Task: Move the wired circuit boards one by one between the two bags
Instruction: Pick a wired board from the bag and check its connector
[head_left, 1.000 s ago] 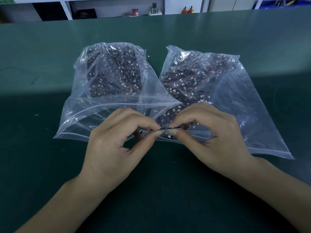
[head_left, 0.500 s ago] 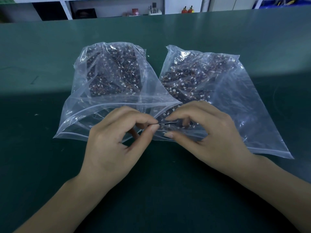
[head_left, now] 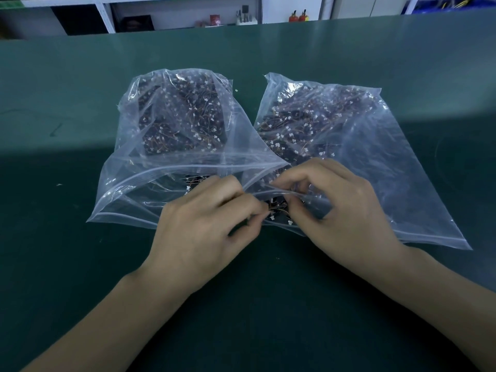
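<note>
- An electronics workshop or assembly room.
- A long worktop covered in dark green matting.
- Two clear bags packed with small wired circuit boards.
- White shelving behind, holding small tools and bottles.

- I'm seeing a dark green table
- Two clear bags are showing dark boards — white connectors, orange wires
- Blue bins are sitting behind
</note>
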